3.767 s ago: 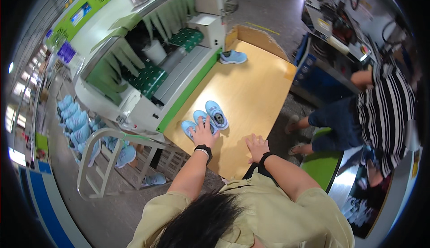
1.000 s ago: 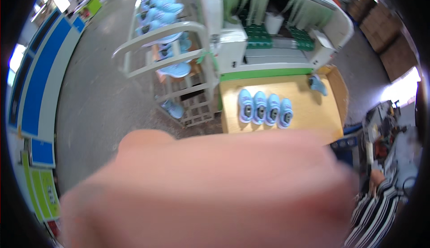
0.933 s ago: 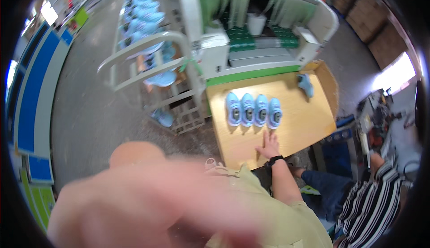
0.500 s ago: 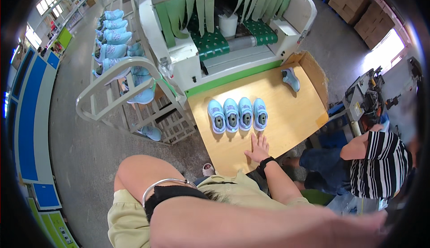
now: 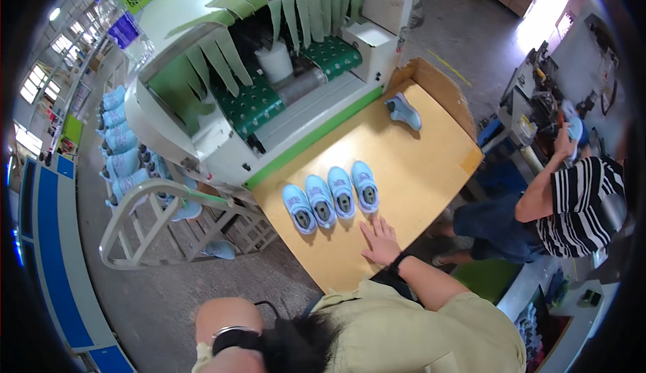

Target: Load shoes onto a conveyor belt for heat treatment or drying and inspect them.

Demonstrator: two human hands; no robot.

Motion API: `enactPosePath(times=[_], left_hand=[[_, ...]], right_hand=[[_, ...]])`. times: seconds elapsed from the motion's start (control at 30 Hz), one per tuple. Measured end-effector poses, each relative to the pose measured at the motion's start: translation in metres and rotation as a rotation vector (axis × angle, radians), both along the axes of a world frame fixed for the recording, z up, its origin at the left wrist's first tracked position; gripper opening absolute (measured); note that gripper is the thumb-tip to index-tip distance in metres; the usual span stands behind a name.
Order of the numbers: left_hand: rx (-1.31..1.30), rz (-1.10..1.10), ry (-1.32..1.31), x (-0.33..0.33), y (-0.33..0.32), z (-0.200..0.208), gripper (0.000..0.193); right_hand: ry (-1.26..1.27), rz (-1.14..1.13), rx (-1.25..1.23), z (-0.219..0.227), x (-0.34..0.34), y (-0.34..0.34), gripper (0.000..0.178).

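Observation:
My right hand, a black band at its wrist, rests with fingers spread on the wooden tabletop. Its fingertips are just short of the heel of the rightmost light-blue sneaker, and the hand holds nothing. That sneaker stands at the end of a row of several like it, side by side, toes pointing away from me. A lone light-blue sneaker lies near the far right corner. My bent left arm shows a bangle and black band at the lower edge; of my left hand only a little skin shows, its fingers hidden.
Behind the tabletop stands a white machine with green strip curtains and a green perforated belt. A metal rack carrying more sneakers stands left. To the right, a co-worker in a striped shirt holds a shoe beside machinery.
The view has turned, shifting the machine and shoe row leftward. My left hand, blurred across the lower edge before, has mostly left the picture. My right hand stays on the tabletop. The co-worker's arm has risen.

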State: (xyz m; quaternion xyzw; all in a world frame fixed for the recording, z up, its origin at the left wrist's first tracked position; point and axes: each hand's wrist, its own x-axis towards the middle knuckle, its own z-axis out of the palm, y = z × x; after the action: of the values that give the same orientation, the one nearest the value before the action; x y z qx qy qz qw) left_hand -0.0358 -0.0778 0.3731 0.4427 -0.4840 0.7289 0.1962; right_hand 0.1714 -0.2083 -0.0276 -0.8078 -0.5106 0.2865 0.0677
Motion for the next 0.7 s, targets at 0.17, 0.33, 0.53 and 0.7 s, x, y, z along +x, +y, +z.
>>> enactPosePath(times=[0.17, 0.33, 0.53, 0.7], left_hand=[[-0.055, 0.621, -0.214, 0.052, -0.008, -0.101, 0.044], [0.109, 1.022, 1.247, 0.070, 0.069, -0.116, 0.027], [-0.255, 1.012, 1.840, 0.081, 0.101, -0.237, 0.033], [-0.245, 1.056, 2.024, 0.096, 0.087, -0.308, 0.034]], right_hand=[[-0.044, -0.059, 0.325, -0.020, 0.087, -0.008, 0.050], [-0.097, -0.735, 0.633, -0.019, 0.221, 0.055, 0.051], [0.035, -0.859, 0.446, -0.031, 0.319, 0.112, 0.063], [0.145, -0.736, 0.782, -0.025, 0.320, 0.095, 0.037]])
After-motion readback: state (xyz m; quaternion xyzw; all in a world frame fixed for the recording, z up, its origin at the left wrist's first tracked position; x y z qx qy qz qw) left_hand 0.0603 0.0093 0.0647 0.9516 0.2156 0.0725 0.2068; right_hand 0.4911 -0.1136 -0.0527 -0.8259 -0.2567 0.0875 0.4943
